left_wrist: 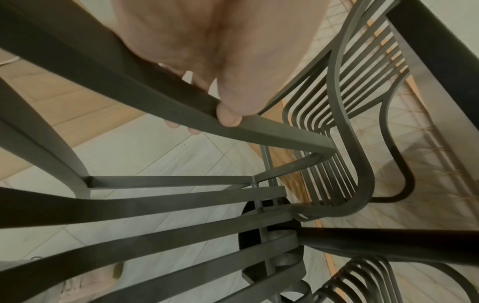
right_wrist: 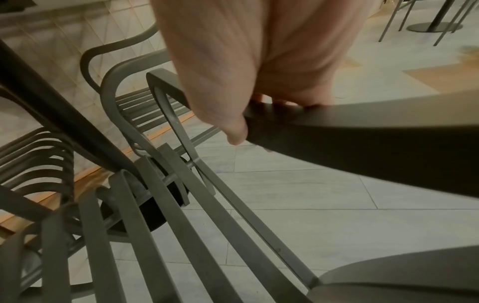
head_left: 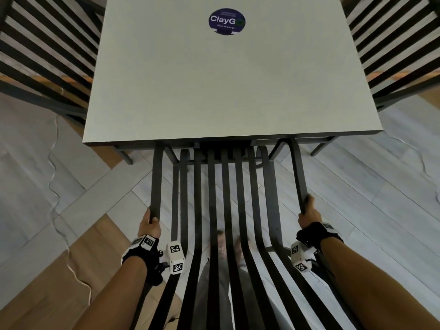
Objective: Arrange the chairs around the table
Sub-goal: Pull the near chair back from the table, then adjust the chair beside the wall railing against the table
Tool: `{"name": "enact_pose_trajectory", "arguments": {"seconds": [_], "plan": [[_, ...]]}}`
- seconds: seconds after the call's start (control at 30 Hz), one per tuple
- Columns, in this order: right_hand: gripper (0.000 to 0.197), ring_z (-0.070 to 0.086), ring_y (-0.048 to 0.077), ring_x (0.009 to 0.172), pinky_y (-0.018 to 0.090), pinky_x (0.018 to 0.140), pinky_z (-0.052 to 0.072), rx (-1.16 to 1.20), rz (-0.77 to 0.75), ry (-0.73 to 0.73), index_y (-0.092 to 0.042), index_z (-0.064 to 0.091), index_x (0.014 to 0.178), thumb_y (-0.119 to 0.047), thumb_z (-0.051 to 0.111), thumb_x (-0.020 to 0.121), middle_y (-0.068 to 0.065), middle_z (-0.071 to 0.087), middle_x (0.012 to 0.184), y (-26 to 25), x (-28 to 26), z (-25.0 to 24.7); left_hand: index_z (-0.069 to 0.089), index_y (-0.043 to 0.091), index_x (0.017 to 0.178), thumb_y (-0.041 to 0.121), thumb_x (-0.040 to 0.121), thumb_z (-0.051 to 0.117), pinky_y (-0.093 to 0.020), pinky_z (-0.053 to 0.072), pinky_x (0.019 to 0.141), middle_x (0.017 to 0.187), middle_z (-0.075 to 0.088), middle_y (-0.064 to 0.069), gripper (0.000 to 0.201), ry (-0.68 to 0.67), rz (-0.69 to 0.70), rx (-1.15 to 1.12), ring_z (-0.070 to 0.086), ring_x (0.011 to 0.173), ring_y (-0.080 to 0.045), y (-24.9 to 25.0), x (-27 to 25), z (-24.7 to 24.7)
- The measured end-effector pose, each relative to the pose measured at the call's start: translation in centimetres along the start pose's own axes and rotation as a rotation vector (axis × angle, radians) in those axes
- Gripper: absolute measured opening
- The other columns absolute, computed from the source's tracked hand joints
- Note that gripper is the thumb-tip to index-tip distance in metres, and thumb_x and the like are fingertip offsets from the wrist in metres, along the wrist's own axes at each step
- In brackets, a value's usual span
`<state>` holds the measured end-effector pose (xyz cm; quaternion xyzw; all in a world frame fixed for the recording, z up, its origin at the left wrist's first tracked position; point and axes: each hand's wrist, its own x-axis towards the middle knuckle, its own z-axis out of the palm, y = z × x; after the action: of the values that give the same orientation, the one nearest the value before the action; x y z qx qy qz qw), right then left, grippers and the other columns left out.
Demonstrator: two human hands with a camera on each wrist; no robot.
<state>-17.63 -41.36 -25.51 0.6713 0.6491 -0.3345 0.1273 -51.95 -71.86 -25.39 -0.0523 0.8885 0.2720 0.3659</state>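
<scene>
A dark grey slatted metal chair (head_left: 225,198) stands in front of me, its seat tucked under the near edge of the square grey table (head_left: 226,86). My left hand (head_left: 149,222) grips the chair's left armrest (left_wrist: 160,102), thumb on top and fingers curled under. My right hand (head_left: 308,214) grips the right armrest (right_wrist: 362,131) in the same way. Two more slatted chairs stand at the table's left side (head_left: 45,51) and right side (head_left: 400,51).
A round dark "ClayGo" sticker (head_left: 227,21) sits on the tabletop. The floor is pale tile with wooden patches (head_left: 71,258). My feet (head_left: 228,246) show through the chair's slats. Another table base and chair legs (right_wrist: 435,24) stand far off in the right wrist view.
</scene>
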Motion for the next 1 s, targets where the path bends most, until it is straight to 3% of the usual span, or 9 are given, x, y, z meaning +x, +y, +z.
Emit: {"name": "enact_pose_trajectory", "arguments": {"seconds": [0.13, 0.3, 0.43, 0.53, 0.6, 0.7, 0.83, 0.93, 1.0], "plan": [[0.06, 0.054, 0.036, 0.077, 0.041, 0.068, 0.045, -0.029, 0.002, 0.011, -0.016, 0.024, 0.139, 0.001, 0.049, 0.087, 0.028, 0.058, 0.102, -0.2, -0.5, -0.5, 0.028, 0.019, 0.146, 0.026, 0.096, 0.045, -0.051, 0.04, 0.107, 0.136, 0.052, -0.025, 0.053, -0.096, -0.019, 0.063, 0.053, 0.119, -0.046, 0.5, -1.1, -0.3], [0.067, 0.051, 0.041, 0.113, 0.052, 0.097, 0.047, -0.068, -0.07, -0.023, -0.013, 0.036, 0.139, -0.018, 0.068, 0.081, 0.021, 0.05, 0.127, -0.3, -2.3, -3.2, 0.019, 0.015, 0.15, 0.033, 0.085, 0.063, -0.047, 0.03, 0.116, 0.153, 0.033, -0.021, 0.081, -0.233, -0.064, 0.084, 0.036, 0.137, -0.04, 2.4, -5.7, -2.2], [0.068, 0.049, 0.04, 0.12, 0.045, 0.1, 0.043, -0.099, -0.145, -0.01, -0.009, 0.033, 0.141, -0.03, 0.066, 0.085, 0.023, 0.048, 0.133, 0.1, -3.6, -7.3, 0.03, 0.015, 0.147, 0.021, 0.092, 0.058, -0.042, 0.029, 0.112, 0.149, 0.037, -0.013, 0.062, -0.282, 0.081, -0.002, 0.034, 0.139, -0.032, 6.5, -13.5, -3.3], [0.061, 0.05, 0.038, 0.122, 0.043, 0.103, 0.042, -0.014, -0.179, -0.002, -0.009, 0.035, 0.14, -0.025, 0.063, 0.088, 0.023, 0.041, 0.138, 0.8, -5.0, -10.8, 0.046, 0.023, 0.135, 0.024, 0.092, 0.056, -0.036, 0.034, 0.1, 0.126, 0.048, -0.001, 0.045, -0.357, 0.233, -0.068, 0.043, 0.13, -0.025, 9.7, -20.6, -3.6], [0.058, 0.049, 0.037, 0.123, 0.043, 0.104, 0.041, 0.022, -0.219, 0.024, -0.01, 0.037, 0.139, -0.024, 0.063, 0.089, 0.022, 0.039, 0.139, 2.0, -5.8, -13.4, 0.051, 0.03, 0.128, 0.029, 0.091, 0.057, -0.03, 0.035, 0.093, 0.125, 0.052, 0.002, 0.037, -0.43, 0.323, -0.091, 0.048, 0.124, -0.02, 11.6, -24.9, -2.9], [0.057, 0.05, 0.036, 0.122, 0.042, 0.103, 0.041, 0.038, -0.284, 0.046, -0.01, 0.038, 0.138, -0.023, 0.063, 0.089, 0.021, 0.04, 0.138, 4.5, -6.8, -17.9, 0.055, 0.035, 0.121, 0.032, 0.091, 0.057, -0.02, 0.038, 0.079, 0.118, 0.058, 0.008, 0.031, -0.486, 0.435, -0.067, 0.054, 0.114, -0.011, 14.5, -30.3, -0.3], [0.055, 0.05, 0.035, 0.121, 0.04, 0.103, 0.04, -0.009, -0.41, 0.06, -0.012, 0.039, 0.137, -0.025, 0.062, 0.089, 0.019, 0.041, 0.138, 8.5, -7.3, -25.0, 0.063, 0.03, 0.111, 0.026, 0.091, 0.057, -0.032, 0.045, 0.095, 0.11, 0.065, 0.007, 0.021, -0.458, 0.591, -0.056, 0.059, 0.107, -0.011, 17.1, -36.6, 5.6], [0.054, 0.045, 0.033, 0.125, 0.037, 0.103, 0.037, -0.088, -0.498, 0.056, -0.013, 0.039, 0.137, -0.027, 0.061, 0.09, 0.016, 0.039, 0.14, 11.3, -7.4, -30.6, 0.067, 0.025, 0.102, 0.022, 0.09, 0.06, -0.023, 0.047, 0.085, 0.103, 0.069, 0.005, 0.014, -0.404, 0.673, -0.049, 0.063, 0.102, -0.01, 18.2, -41.0, 11.1], [0.053, 0.043, 0.034, 0.126, 0.038, 0.104, 0.036, -0.108, -0.538, 0.063, -0.013, 0.04, 0.136, -0.027, 0.061, 0.09, 0.016, 0.039, 0.139, 12.7, -7.5, -34.1, 0.066, 0.027, 0.1, 0.024, 0.089, 0.061, -0.031, 0.05, 0.088, 0.099, 0.07, 0.006, 0.013, -0.342, 0.748, 0.032, 0.064, 0.099, -0.011, 18.9, -43.1, 14.8]]}}
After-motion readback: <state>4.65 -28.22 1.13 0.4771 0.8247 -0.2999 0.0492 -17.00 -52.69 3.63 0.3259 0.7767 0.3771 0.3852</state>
